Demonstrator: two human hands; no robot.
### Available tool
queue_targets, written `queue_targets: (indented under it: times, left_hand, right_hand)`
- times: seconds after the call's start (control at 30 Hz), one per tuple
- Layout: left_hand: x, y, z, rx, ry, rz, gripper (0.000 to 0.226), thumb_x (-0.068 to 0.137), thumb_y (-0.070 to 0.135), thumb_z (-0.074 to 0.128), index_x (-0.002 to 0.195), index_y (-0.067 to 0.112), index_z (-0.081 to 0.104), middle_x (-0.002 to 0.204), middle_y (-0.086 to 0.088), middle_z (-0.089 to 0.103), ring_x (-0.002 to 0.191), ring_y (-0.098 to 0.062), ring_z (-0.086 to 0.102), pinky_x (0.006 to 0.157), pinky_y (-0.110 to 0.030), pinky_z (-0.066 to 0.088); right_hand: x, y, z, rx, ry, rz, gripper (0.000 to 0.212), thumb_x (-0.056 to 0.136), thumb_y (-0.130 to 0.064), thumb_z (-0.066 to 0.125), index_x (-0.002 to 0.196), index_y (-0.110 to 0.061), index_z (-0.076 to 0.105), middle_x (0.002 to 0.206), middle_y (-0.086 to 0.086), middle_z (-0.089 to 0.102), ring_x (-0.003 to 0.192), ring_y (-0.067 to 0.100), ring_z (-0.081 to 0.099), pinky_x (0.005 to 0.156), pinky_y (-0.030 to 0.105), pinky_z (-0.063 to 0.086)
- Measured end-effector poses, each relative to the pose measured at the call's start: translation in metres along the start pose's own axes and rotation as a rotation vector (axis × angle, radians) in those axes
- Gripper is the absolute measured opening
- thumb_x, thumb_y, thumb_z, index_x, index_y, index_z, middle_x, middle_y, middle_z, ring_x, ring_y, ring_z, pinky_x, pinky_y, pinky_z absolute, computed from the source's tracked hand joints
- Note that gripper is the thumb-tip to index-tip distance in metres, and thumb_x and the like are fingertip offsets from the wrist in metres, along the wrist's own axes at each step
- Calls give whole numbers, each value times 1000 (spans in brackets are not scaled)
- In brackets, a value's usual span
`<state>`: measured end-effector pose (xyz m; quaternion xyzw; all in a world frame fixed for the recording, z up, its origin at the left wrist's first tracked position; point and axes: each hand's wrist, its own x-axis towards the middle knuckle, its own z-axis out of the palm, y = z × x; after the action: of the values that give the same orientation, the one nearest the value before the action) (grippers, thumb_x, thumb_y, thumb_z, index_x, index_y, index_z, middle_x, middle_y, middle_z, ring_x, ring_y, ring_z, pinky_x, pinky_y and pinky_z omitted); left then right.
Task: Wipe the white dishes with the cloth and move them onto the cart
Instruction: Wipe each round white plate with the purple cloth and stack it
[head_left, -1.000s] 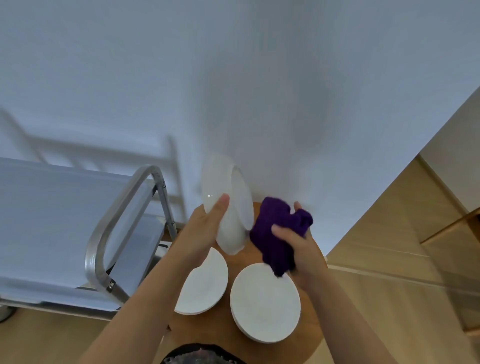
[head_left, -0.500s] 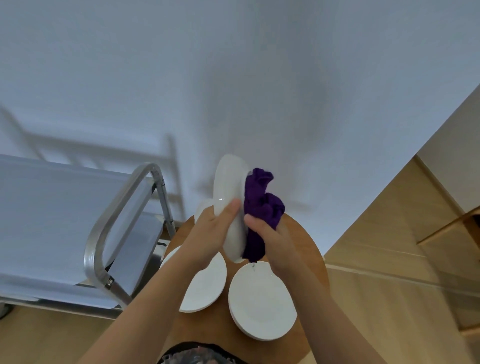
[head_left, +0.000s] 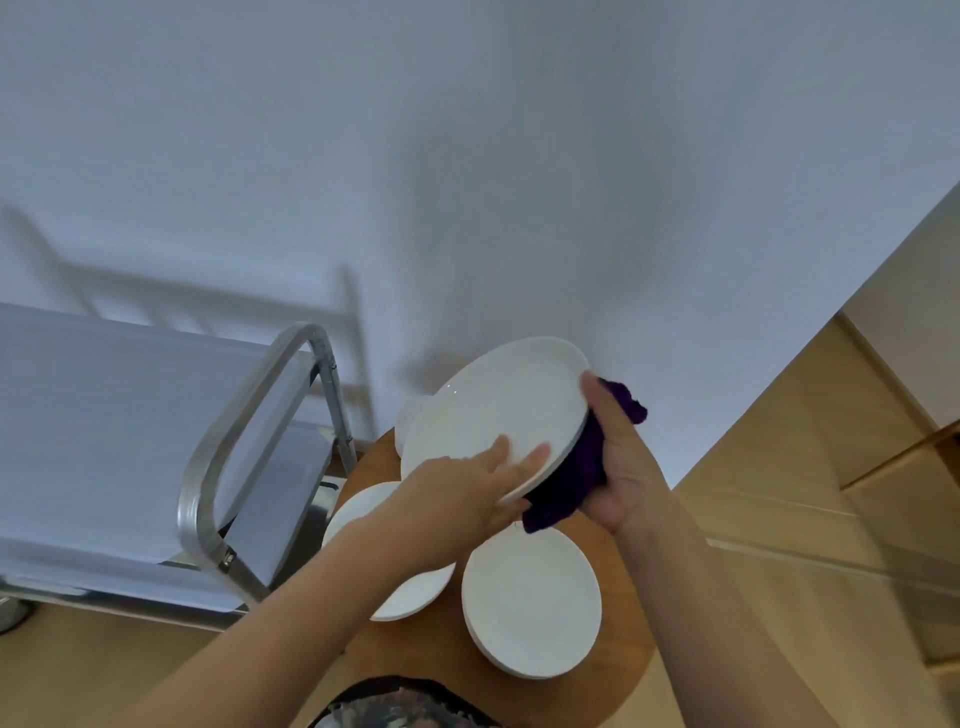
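My left hand (head_left: 462, 491) holds a white plate (head_left: 498, 410) by its lower rim, fingers on its upper face, tilted above the round wooden table (head_left: 618, 618). My right hand (head_left: 621, 462) grips a purple cloth (head_left: 571, 483) pressed under the plate's right edge. Two more white plates lie on the table: one (head_left: 530, 597) at the front right, one (head_left: 410, 587) partly under my left forearm. Another white dish (head_left: 408, 423) peeks out behind the held plate.
A metal cart (head_left: 119, 431) with a tubular handle (head_left: 228, 452) stands to the left of the table, its flat top shelf bare. A white wall rises behind. Wooden floor and cabinets lie to the right.
The held plate has tipped from upright on edge to nearly face-up. The cloth has gone from the plate's face to its underside, and my right hand now cups it from below.
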<state>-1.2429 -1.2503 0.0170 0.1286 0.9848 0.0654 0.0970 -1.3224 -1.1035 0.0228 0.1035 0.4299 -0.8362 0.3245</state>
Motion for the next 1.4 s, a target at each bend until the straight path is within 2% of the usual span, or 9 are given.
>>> queue_targets:
  times: [0.17,0.27,0.37,0.5,0.73,0.97,1.1,1.3,1.4]
  left_hand:
    - [0,-15,5,5,40,-47,69,87,71,30,144,51,-5,160,6,8,141,-21,26,113,-48,17]
    - [-8,-33,3,-364,399,-283,83,65,90,33,135,61,0,154,21,3,144,-10,-2,115,-50,0]
    - [-7,-53,7,-1148,706,-726,71,86,62,50,147,35,25,149,0,37,136,-26,36,107,-51,32]
    - [-2,-54,19,-2200,350,-683,45,96,43,48,129,15,55,94,-10,73,82,-28,71,63,-41,57]
    - [-1,-48,38,-2037,557,-654,77,73,67,42,136,22,49,127,-9,61,114,-31,58,97,-53,46]
    - [9,-23,41,-1940,592,-664,71,68,71,42,124,30,56,110,-2,68,101,-23,64,73,-37,54]
    - [12,-21,45,-1870,592,-637,72,72,73,42,126,28,57,115,-4,67,107,-26,62,92,-47,51]
    - [12,-55,54,-1984,716,-822,52,86,63,45,106,18,64,90,-8,74,84,-25,72,62,-34,58]
    - [8,-76,63,-1993,702,-963,46,83,68,48,99,26,59,90,-6,70,78,-27,70,57,-37,58]
  right_hand:
    - [3,12,-16,37,123,-67,72,36,-19,78,106,-11,64,93,12,73,94,33,64,67,42,55]
    - [3,18,-30,134,165,-142,75,35,-16,73,110,-15,63,104,9,69,96,32,62,67,41,55]
    - [2,21,-43,144,144,-166,61,47,-16,66,107,-17,64,99,5,70,92,29,63,61,37,54]
    - [0,31,-43,4,103,-55,58,50,-19,69,107,-15,63,95,6,71,89,27,65,68,37,53]
    - [8,25,-44,-629,570,-390,43,76,-54,65,90,-14,58,67,3,62,70,25,61,69,42,52]
    - [27,59,4,-1346,536,-876,62,82,-37,67,135,-9,49,133,17,52,124,36,46,102,52,36]
    - [31,85,26,-1256,296,-838,67,83,-41,59,142,-16,40,144,10,44,135,30,36,109,55,29]
    - [28,109,16,-1103,-372,-582,41,82,-23,65,123,-19,61,122,-3,63,119,15,53,103,42,41]
    - [23,114,-1,-1066,-403,-286,35,78,-26,63,108,-7,64,99,9,67,95,20,62,82,27,50]
